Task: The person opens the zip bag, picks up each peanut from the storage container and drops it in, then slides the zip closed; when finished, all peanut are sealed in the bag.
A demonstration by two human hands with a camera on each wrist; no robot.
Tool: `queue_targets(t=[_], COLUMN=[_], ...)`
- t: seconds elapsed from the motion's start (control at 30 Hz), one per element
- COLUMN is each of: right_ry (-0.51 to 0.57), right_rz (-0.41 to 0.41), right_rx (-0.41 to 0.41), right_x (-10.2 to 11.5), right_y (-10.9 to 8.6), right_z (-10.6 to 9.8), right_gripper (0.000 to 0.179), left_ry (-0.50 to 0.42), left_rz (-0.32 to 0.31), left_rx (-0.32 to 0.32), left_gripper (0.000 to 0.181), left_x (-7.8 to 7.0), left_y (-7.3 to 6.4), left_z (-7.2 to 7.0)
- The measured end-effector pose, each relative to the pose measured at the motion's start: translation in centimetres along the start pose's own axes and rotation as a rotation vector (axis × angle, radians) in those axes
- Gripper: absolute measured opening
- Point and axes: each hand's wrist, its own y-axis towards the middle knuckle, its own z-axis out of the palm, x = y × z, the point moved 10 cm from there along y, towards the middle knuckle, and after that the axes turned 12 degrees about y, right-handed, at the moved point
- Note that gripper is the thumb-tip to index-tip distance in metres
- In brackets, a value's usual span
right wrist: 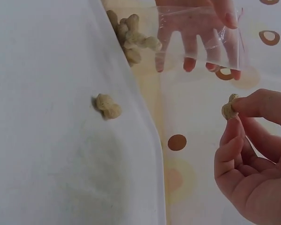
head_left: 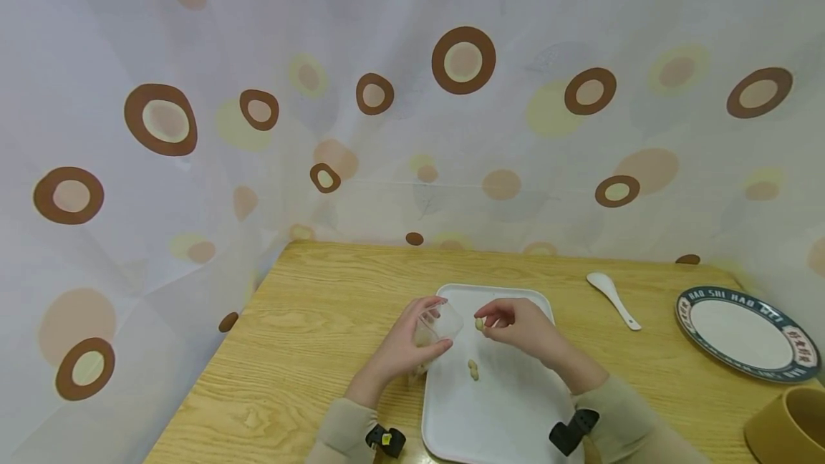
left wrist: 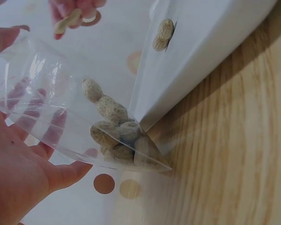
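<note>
My left hand (head_left: 402,346) holds a clear plastic bag (head_left: 449,322) near its mouth, thumb on one side and fingers on the other. Several unshelled peanuts (left wrist: 113,140) lie in the bag's lower end, beside the tray's left edge. Between thumb and fingertips, my right hand (head_left: 528,329) pinches one peanut (right wrist: 228,108) above the tray, a little to the right of the bag mouth. Another peanut (head_left: 473,369) rests on the white tray (head_left: 505,410), towards its left side.
A white spoon (head_left: 615,299) lies on the wooden table (head_left: 303,321) right of the tray. Farther right are a plate (head_left: 737,335) with a dark patterned rim and a mustard-coloured cup (head_left: 776,429). A spotted curtain (head_left: 399,134) hangs behind and along the left.
</note>
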Motion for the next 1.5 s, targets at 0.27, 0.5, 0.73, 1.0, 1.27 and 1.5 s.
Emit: queue_targets(t=[0.27,0.5,0.73,1.0,1.27,1.5], right_ry=[0.127,0.190,0.218,0.207,0.176,0.132], right_rz=[0.031,0.024,0.010,0.025,0.052,0.104], right_rx=[-0.025,0.010,0.032,-0.003,-0.014,-0.004], right_x=[2.1,3.8,4.2,3.3,1.5,-0.9], right_y=[0.7,0.7,0.7,0.6,0.2,0.0], right_z=[-0.1,0.8,1.6,1.3,0.9,1.2], right_gripper=[0.028,0.029,0.026,0.025,0.025,0.027], left_ry=[0.001,0.013,0.018,0.022,0.006,-0.011], left_rz=[0.002,0.004,0.008,-0.005,-0.008,-0.001], left_rx=[0.007,0.015,0.019,0.013,-0.004,-0.008], left_gripper=[0.062,0.062,0.064,0.063,0.062,0.062], left_x=[0.1,-0.1,-0.3,0.1,0.6,0.6], left_y=[0.1,0.1,0.0,0.0,0.0,0.0], left_z=[0.1,0.2,0.2,0.1,-0.2,-0.3])
